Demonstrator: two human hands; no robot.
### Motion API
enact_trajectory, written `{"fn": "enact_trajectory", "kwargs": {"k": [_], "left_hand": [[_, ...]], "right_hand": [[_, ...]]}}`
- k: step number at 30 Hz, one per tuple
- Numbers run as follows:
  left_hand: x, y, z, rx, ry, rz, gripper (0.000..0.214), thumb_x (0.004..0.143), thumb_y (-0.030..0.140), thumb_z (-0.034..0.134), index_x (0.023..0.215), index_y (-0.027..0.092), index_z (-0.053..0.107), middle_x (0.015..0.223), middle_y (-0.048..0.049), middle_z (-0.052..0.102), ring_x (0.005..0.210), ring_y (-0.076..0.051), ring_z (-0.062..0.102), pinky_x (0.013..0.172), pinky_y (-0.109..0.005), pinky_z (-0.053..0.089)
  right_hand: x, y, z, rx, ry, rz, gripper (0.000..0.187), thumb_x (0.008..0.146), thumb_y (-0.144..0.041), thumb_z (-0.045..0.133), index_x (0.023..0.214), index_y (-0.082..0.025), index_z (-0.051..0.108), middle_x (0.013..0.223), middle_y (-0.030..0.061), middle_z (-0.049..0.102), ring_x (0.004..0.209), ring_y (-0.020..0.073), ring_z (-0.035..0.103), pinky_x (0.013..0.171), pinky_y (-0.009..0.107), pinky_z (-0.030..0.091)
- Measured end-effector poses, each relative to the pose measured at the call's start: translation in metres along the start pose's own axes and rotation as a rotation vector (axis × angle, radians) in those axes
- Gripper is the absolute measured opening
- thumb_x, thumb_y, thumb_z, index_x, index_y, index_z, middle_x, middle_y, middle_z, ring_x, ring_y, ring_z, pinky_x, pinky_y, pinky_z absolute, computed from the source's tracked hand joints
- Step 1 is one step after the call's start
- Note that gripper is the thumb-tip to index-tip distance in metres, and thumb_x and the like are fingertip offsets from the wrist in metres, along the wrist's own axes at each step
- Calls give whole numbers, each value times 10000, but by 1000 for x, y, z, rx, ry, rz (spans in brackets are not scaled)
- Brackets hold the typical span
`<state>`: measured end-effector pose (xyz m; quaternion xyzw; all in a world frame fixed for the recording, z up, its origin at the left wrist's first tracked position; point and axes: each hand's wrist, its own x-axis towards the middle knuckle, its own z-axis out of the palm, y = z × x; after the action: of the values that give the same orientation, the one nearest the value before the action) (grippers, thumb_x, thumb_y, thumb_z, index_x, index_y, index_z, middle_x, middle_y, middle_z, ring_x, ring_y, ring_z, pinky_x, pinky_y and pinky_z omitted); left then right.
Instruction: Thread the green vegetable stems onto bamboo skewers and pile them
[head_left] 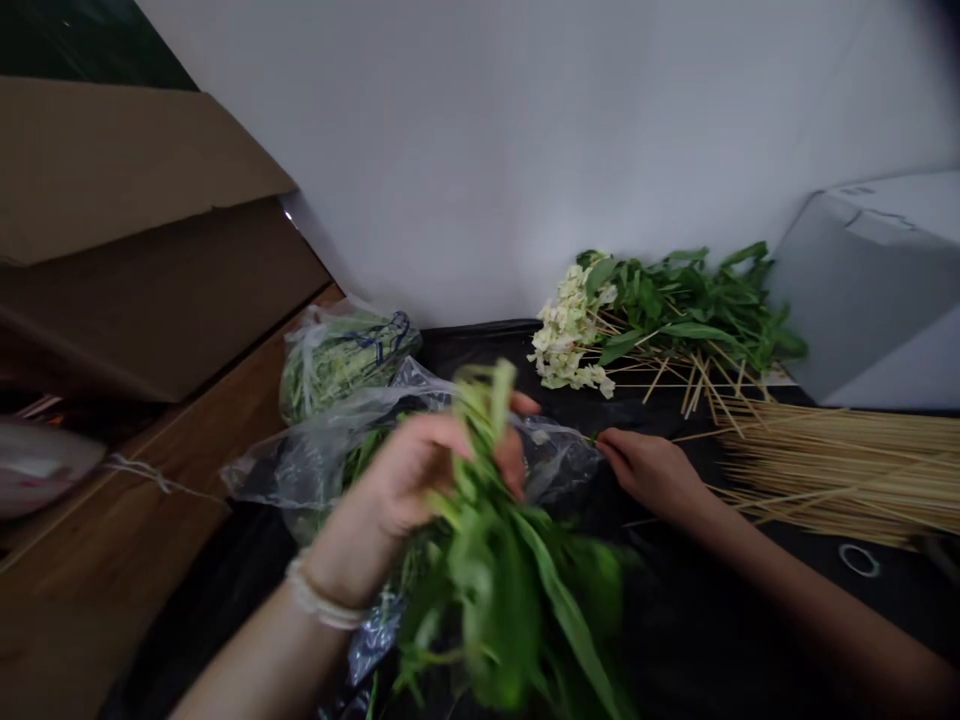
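Observation:
My left hand (427, 465) is closed around a bunch of leafy green stems (517, 590). The cut ends point up and away, and the blurred leaves hang down toward me. To its right, my right hand (641, 465) is closed in a pinch beside the edge of a clear plastic bag (292, 470). A tiny green bit shows at its fingertips; what it grips cannot be made out. More greenery lies in and under the bag, partly hidden by my left hand and the bunch.
Pale flowers (570, 330) and leafy stems on thin sticks (697, 310) lie against the wall. Many thin wooden sticks (847, 470) spread at right, near a small ring (859, 560) and a white box (885, 290). Wrapped greenery (345, 355) and a cardboard box (135, 230) stand left.

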<state>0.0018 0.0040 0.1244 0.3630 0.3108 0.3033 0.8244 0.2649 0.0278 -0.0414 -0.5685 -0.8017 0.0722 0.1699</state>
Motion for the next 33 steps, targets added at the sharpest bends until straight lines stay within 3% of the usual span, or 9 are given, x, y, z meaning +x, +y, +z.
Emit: {"fn": "enact_trajectory", "kwargs": {"k": [2,4,6,12,22,25,28,31,33], "left_hand": [[25,-49,-3,-53,-82,-241,621,592,85,515,1209,145,559,669,-7,668,623,-176,658,611,-301,553],[38,-86,-16,-102,17,-395,572,531,65,522,1093,152,585,688,-27,694,628,-191,680,612,-304,557],[36,-103,-34,-137,186,-399,437,519,44,534,940,141,603,698,-40,701,618,-174,676,596,-261,540],[-16,-76,-74,-134,577,-309,252,551,34,580,786,112,628,704,-56,710,595,-169,667,618,-274,553],[-89,-39,-126,100,993,-247,231,561,54,646,775,137,676,670,-35,702,564,-204,658,579,-304,558],[-101,-36,-122,202,898,-236,424,564,86,676,976,178,710,717,-11,703,637,-207,657,621,-291,545],[-102,-28,-97,315,588,-272,670,611,109,655,1256,289,623,736,21,685,689,-199,629,635,-265,508],[-90,-13,-69,453,276,-407,804,642,97,631,1395,345,496,755,25,685,713,-201,620,662,-273,493],[-74,-3,-54,646,149,-414,819,653,127,637,1426,335,466,810,5,707,774,-226,639,700,-295,508]], "right_hand": [[1,2,3,-9,-13,2,235,969,-311,429,915,-234,644,846,26,733,756,199,688,601,281,364],[1,4,5,-19,-23,6,233,972,-306,425,912,-232,638,846,28,732,758,197,687,599,280,356],[2,6,7,-29,-29,10,246,979,-310,411,904,-228,631,845,32,729,757,197,684,595,280,346],[2,6,9,-45,-44,15,255,984,-312,407,858,-223,610,813,21,716,718,183,670,568,274,312],[1,8,9,-45,7,22,267,975,-302,419,868,-203,642,818,57,725,707,204,675,559,279,357],[1,9,5,-18,58,19,260,981,-286,409,968,-202,655,944,70,737,814,210,690,634,286,433],[2,8,-3,56,157,-23,246,978,-275,423,1040,-201,649,1020,65,736,894,201,693,737,293,488],[2,4,-20,179,374,-124,204,959,-258,472,1030,-193,651,975,56,745,865,186,704,783,297,518],[-1,1,-36,180,526,-167,177,947,-252,503,1019,-193,654,935,50,751,816,179,710,745,286,529]]}}
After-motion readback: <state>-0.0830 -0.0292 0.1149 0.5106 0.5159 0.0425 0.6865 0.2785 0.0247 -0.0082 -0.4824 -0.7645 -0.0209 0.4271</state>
